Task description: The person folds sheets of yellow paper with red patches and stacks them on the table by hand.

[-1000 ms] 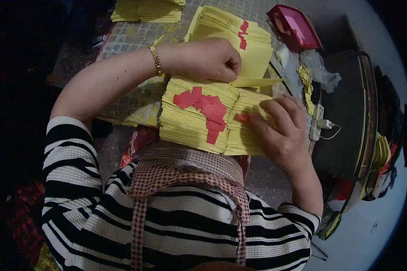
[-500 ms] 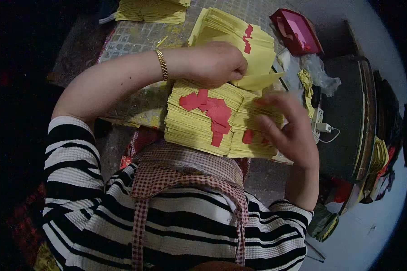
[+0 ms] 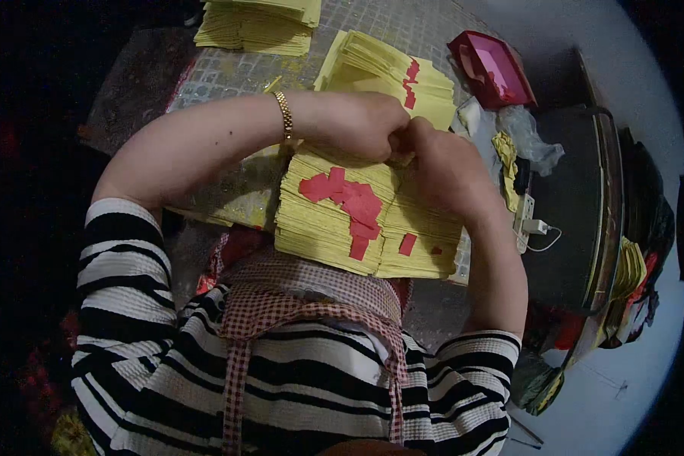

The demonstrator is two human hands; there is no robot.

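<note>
My left hand, with a gold band at the wrist, is closed on a yellow paper sheet, which the fingers now largely cover. Against its fingertips, my right hand is also closed; what lies between its fingers is hidden. Both hands are over the far edge of a thick block of stacked yellow paper. Several red paper scraps lie on this block. Just beyond the hands is another yellow paper stack, with a strip of red scraps on top.
Another yellow stack stands at the table's far left. A red box with a pink inside sits at the far right, near clear plastic and crumpled yellow paper. To the right are a power strip and a dark case.
My right hand has moved up and left from the near block to meet my left hand, its spread fingers closing. The yellow sheet at my left fingers is now mostly covered. The view has shifted slightly.
</note>
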